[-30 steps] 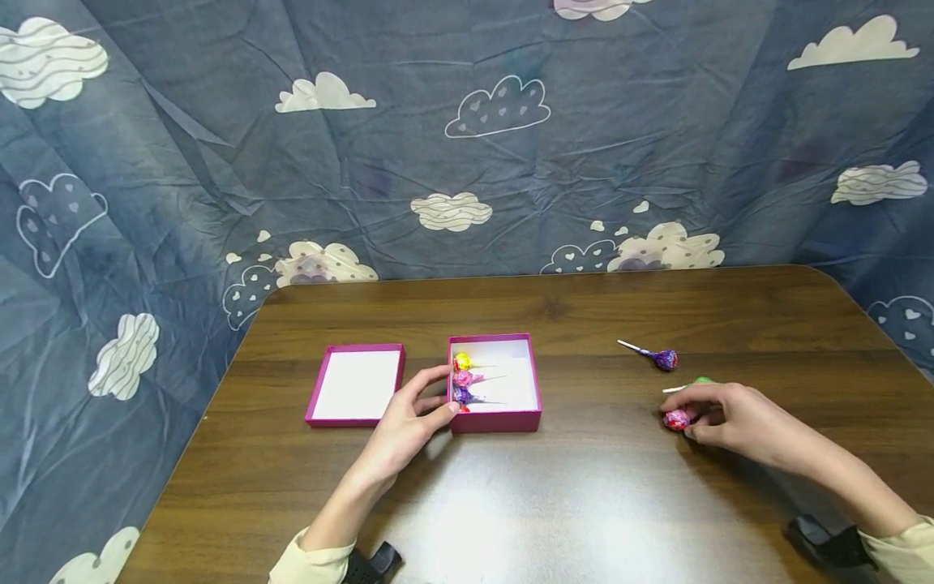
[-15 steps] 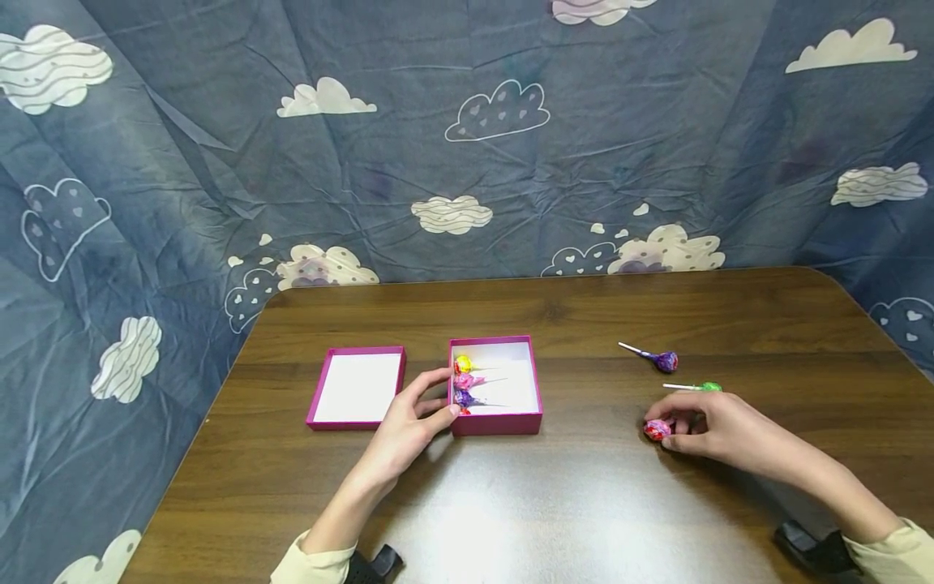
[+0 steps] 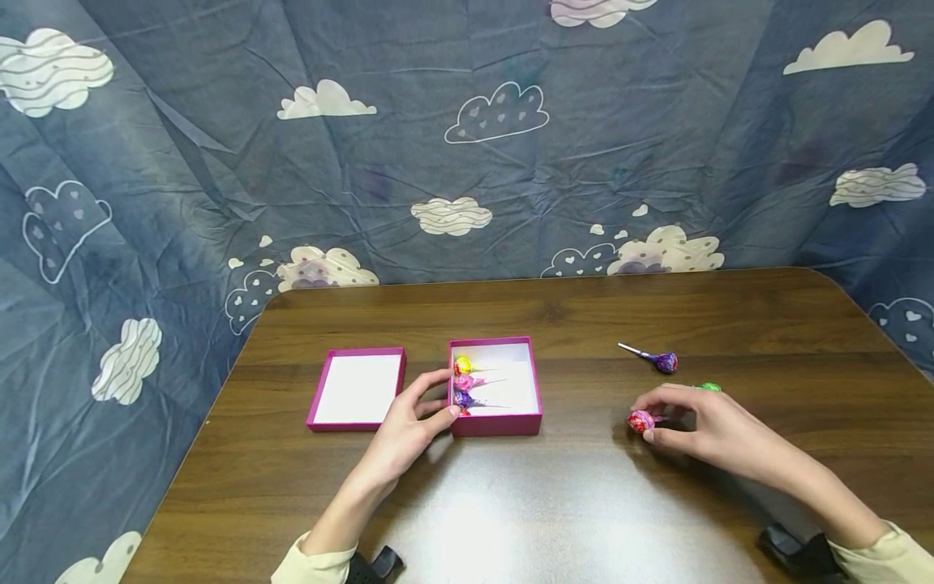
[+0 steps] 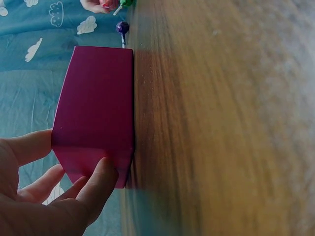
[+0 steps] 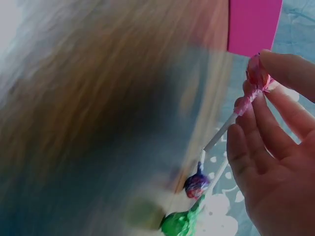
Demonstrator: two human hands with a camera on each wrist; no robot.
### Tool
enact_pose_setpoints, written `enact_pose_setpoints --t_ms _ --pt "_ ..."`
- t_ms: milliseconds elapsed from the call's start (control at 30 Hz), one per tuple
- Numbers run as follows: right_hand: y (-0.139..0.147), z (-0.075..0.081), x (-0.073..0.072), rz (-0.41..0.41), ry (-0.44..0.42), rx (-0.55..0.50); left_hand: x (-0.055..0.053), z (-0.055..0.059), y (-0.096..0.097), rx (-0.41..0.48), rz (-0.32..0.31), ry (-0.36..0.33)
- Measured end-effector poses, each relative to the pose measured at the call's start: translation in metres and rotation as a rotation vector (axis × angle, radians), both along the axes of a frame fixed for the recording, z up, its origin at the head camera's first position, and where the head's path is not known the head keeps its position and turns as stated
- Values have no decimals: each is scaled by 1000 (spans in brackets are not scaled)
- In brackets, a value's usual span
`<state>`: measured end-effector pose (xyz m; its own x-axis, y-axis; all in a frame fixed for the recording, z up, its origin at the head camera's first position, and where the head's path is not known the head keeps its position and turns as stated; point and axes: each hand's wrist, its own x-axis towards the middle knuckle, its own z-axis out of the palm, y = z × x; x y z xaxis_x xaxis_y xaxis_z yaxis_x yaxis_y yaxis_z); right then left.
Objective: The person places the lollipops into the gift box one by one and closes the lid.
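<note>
My right hand (image 3: 704,426) pinches a lollipop (image 3: 640,421) by its pink-and-red wrapped head, right of the box. Its white stick (image 5: 220,132) points back past the fingers in the right wrist view. My left hand (image 3: 409,422) rests its fingertips against the left side and near corner of a magenta box (image 3: 498,425). Along that side, inside the box, lie a yellow lollipop (image 3: 463,366), a pink one (image 3: 465,381) and a purple one (image 3: 463,399). A bit of red shows at the near corner, mostly hidden by the front wall.
The box's lid (image 3: 357,389), white inside, lies at the left. On the right of the wooden table (image 3: 554,308) lie a purple lollipop (image 3: 665,362) and a green one (image 3: 709,387), partly behind my right hand. A cloud-patterned cloth (image 3: 511,186) hangs behind.
My right hand has moved left and slightly nearer with the pink-and-red lollipop, away from the green one. My left hand stays at the box.
</note>
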<state>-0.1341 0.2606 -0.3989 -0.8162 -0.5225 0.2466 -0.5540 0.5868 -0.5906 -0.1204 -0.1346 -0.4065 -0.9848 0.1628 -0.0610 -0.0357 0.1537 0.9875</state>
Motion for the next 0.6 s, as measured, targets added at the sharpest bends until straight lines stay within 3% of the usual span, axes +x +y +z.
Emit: enact_pose_setpoints --t_ms 267,600 --pt "-13 3 2 -14 20 1 0 -1 0 4 -4 4" --pt "-27 10 4 -47 -40 -64 0 0 -1 11 -9 6"
